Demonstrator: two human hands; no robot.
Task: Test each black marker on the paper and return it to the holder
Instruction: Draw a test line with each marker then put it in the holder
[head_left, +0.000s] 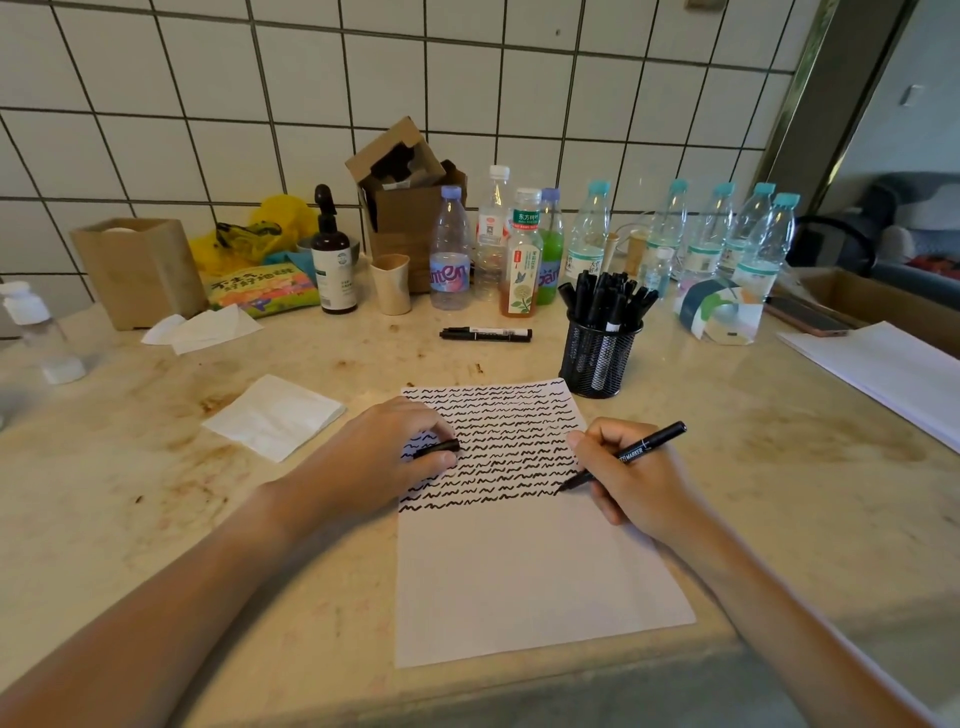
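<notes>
A white paper (524, 566) lies before me, its upper half filled with rows of black squiggles. My right hand (631, 483) grips an uncapped black marker (641, 449), tip touching the paper at the right end of the lowest squiggle row. My left hand (374, 457) rests on the paper's left side and pinches the black cap (441, 448). A black mesh holder (598, 358) packed with several black markers stands beyond the paper's top right corner. One capped black marker (485, 334) lies loose on the counter behind the paper.
Several plastic bottles (451, 249) line the tiled wall, with a cardboard box (410, 208), a paper cup (390, 283) and a dark pump bottle (332, 260). A folded napkin (275, 415) lies left of the paper. White sheets (883, 374) sit at the right.
</notes>
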